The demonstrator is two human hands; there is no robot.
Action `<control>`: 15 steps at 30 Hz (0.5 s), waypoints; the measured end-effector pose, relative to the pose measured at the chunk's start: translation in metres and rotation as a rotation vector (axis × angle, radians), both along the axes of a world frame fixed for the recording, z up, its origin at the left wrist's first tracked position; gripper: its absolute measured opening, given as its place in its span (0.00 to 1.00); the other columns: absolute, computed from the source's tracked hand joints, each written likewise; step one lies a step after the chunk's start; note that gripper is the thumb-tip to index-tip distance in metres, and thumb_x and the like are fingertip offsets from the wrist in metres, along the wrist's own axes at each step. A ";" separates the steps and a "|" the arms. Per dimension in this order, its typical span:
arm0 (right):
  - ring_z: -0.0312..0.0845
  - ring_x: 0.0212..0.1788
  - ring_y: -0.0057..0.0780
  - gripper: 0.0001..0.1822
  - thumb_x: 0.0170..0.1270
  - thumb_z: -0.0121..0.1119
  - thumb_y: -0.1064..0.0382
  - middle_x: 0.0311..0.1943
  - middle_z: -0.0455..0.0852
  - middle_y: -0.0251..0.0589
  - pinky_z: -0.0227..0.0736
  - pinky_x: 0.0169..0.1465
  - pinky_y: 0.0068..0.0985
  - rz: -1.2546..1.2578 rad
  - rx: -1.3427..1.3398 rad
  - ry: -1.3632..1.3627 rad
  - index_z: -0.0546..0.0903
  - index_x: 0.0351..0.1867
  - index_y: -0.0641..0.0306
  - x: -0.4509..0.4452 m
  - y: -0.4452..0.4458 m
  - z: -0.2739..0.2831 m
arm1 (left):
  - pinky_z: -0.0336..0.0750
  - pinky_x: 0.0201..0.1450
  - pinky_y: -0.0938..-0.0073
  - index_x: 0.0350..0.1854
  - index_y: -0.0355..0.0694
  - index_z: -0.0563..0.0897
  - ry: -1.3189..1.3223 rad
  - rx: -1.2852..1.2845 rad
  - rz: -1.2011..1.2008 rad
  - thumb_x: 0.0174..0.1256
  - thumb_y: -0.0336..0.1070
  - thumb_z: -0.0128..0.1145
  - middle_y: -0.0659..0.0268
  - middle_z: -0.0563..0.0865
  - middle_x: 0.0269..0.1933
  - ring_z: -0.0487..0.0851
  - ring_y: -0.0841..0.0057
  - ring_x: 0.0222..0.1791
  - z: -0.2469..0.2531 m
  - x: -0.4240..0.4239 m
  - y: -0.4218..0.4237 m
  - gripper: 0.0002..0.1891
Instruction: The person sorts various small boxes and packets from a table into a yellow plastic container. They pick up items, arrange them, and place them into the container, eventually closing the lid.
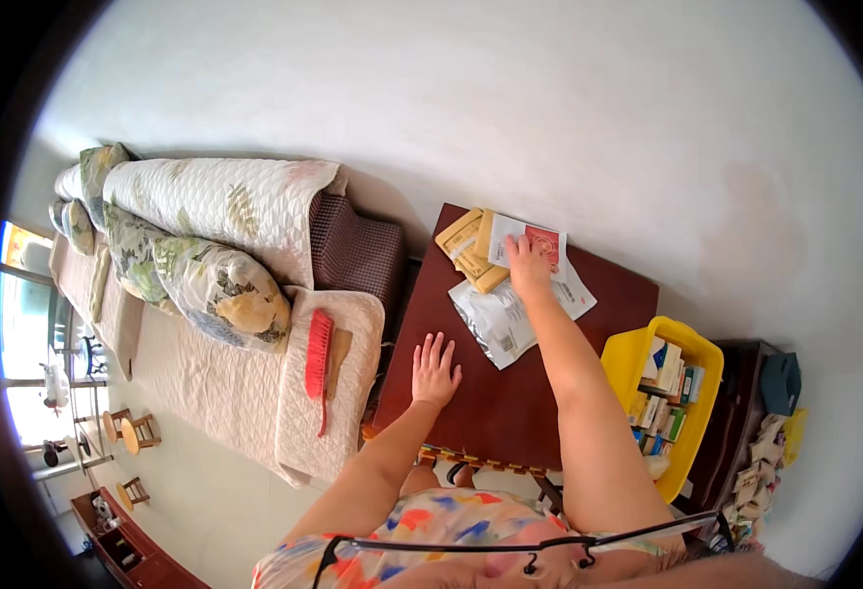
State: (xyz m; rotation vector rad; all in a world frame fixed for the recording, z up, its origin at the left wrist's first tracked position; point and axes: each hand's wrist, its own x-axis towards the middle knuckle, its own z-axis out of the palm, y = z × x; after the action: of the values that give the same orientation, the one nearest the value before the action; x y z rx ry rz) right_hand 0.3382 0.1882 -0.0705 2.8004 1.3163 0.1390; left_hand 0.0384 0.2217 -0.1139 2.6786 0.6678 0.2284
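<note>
My left hand (437, 372) lies palm down on the dark red tabletop (483, 416), fingers spread, holding nothing. My right hand (530, 266) reaches farther out and rests on a white and red printed packet (548, 243), its fingers slightly apart. Beneath and to the left of that packet are yellow-brown paper packets (468, 250) with printing and a pale band. A white and silver plastic pouch (501, 324) bearing writing lies under them, nearer to me, partly hidden by my right forearm.
A yellow plastic bin (700, 412) full of small boxes stands right of the table. Beyond it, a dark cabinet (726, 390) carries a blue-grey container (780, 383). At left, a red-bristled brush (319, 357) lies on a quilted sofa cover (358, 316), near floral cushions (225, 294). A wall (549, 110) rises behind.
</note>
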 end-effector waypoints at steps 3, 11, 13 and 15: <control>0.79 0.45 0.45 0.26 0.60 0.53 0.67 0.48 0.76 0.44 0.77 0.45 0.42 0.024 0.009 -0.084 0.70 0.62 0.55 0.001 0.004 0.005 | 0.51 0.75 0.56 0.65 0.45 0.71 -0.028 -0.040 0.012 0.60 0.42 0.56 0.61 0.65 0.71 0.57 0.63 0.74 -0.001 -0.001 0.001 0.28; 0.81 0.35 0.44 0.23 0.57 0.54 0.67 0.41 0.77 0.44 0.78 0.37 0.42 0.103 0.026 -0.069 0.74 0.58 0.59 -0.035 -0.002 0.023 | 0.64 0.65 0.59 0.61 0.41 0.72 -0.240 -0.498 0.271 0.65 0.36 0.55 0.60 0.75 0.63 0.71 0.61 0.64 -0.004 0.033 0.039 0.21; 0.81 0.36 0.44 0.24 0.56 0.55 0.68 0.41 0.77 0.43 0.78 0.37 0.41 0.111 0.054 -0.066 0.75 0.58 0.60 -0.051 -0.013 0.030 | 0.69 0.60 0.61 0.62 0.39 0.71 -0.425 -0.558 0.287 0.69 0.38 0.52 0.55 0.77 0.60 0.75 0.58 0.59 -0.022 0.070 0.063 0.21; 0.80 0.38 0.44 0.25 0.55 0.56 0.69 0.42 0.76 0.43 0.78 0.37 0.40 0.102 0.095 -0.038 0.75 0.58 0.60 -0.063 -0.030 0.032 | 0.72 0.58 0.64 0.63 0.37 0.70 -0.436 -0.770 0.407 0.70 0.42 0.53 0.52 0.80 0.57 0.77 0.57 0.57 -0.016 0.114 0.079 0.23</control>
State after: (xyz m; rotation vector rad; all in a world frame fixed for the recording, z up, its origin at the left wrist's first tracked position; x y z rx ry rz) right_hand 0.2756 0.1578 -0.0384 2.7917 1.4816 0.2635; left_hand 0.1524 0.3011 -0.1300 1.6772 0.9155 0.5195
